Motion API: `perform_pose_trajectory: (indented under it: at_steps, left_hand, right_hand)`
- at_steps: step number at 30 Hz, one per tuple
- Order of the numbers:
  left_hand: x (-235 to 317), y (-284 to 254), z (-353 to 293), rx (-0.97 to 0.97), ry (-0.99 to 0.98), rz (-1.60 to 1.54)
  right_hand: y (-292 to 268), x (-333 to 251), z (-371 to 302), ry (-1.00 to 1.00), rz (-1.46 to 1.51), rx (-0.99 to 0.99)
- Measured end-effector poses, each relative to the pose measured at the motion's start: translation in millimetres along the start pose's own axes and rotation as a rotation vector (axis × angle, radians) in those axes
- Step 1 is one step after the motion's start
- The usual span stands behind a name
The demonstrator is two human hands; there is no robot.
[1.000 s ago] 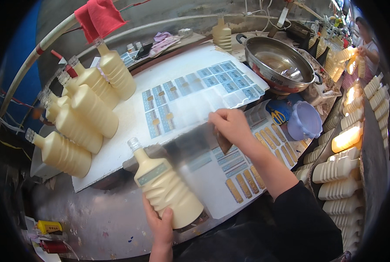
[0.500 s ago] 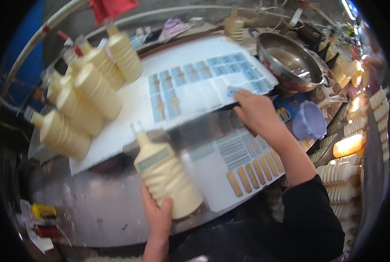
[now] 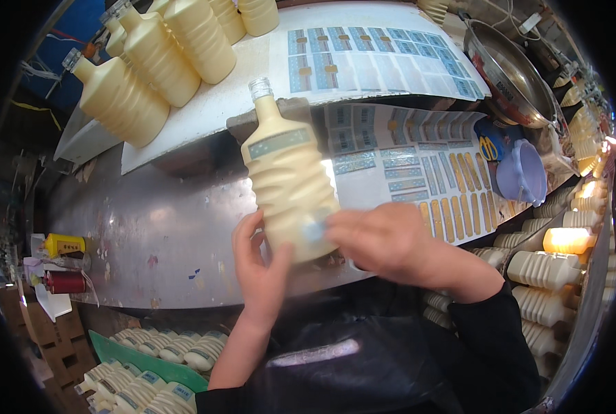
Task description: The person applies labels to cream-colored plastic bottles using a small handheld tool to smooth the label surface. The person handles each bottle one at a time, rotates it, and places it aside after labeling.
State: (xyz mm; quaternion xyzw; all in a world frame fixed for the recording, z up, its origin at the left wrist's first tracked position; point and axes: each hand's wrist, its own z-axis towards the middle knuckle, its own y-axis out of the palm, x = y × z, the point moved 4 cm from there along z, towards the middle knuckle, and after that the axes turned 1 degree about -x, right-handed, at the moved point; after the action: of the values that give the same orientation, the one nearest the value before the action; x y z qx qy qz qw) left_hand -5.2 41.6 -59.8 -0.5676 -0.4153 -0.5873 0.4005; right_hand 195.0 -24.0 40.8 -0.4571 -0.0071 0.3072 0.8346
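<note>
A cream plastic bottle [image 3: 295, 183] with a clear threaded neck stands tilted slightly in front of me. A grey-blue label strip [image 3: 277, 145] runs across its shoulder. My left hand [image 3: 261, 265] is closed round the bottle's lower left side, thumb at the front. At the bottle's lower right, my right hand [image 3: 384, 238] pinches a small pale-blue sticker [image 3: 313, 230] against or just in front of the surface; both are blurred, so I cannot tell whether it touches. Beyond the bottle lies a sheet of blue stickers [image 3: 353, 62] on a white raised board [image 3: 253, 72].
Several cream bottles [image 3: 160, 58] stand on the board at the far left. A second sticker sheet [image 3: 353, 181] with gold strips lies right of the bottle. Further right are a purple bucket [image 3: 522, 172] and a metal basin [image 3: 511, 76]. More bottles [image 3: 539, 303] are stacked at right.
My right hand has come from the upper sticker sheet to the bottle, bringing a blue sticker. The bottle is more upright. The view has tipped downward, showing bottles in a green container at lower left.
</note>
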Motion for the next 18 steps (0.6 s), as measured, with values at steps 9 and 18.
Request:
perform_pose_trajectory:
  at_steps: [9, 18]
  left_hand:
    - [15, 14, 14, 0.036, -0.091, 0.017]
    - [13, 12, 12, 0.101, -0.019, 0.130]
  right_hand:
    - [30, -24, -19, -0.209, -0.257, -0.033]
    - [27, -47, -35, -0.147, -0.330, -0.086]
